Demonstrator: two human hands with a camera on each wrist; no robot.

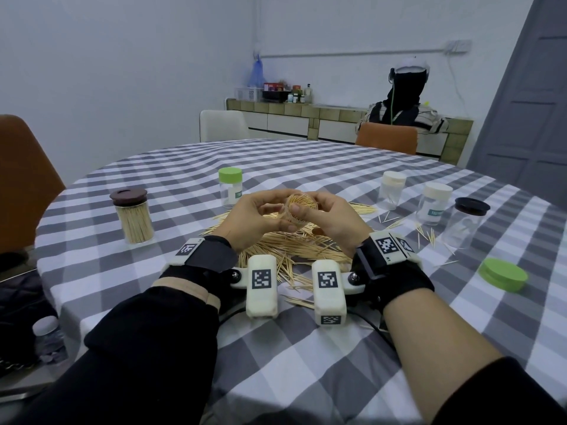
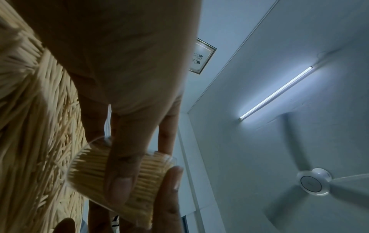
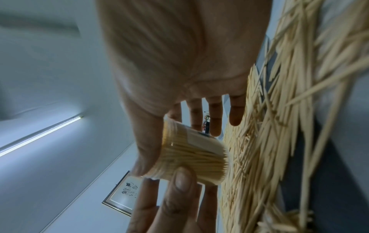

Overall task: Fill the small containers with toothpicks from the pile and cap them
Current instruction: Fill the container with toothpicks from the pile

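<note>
Head view: two hands grip one toothpick-filled container [image 1: 302, 210]; five others stand

Left arm in a black sleeve [image 1: 147, 342] with a tan inner cuff [image 1: 187, 289]; right sleeve [image 1: 503, 391] black, pushed up the forearm; black wrist straps [image 1: 208, 256] on both wrists; each carries a cream-white camera housing [image 1: 262, 285] with black square-code markers, silver screws at the brackets; a black cable [image 1: 372, 326] trails from the right unit
</note>
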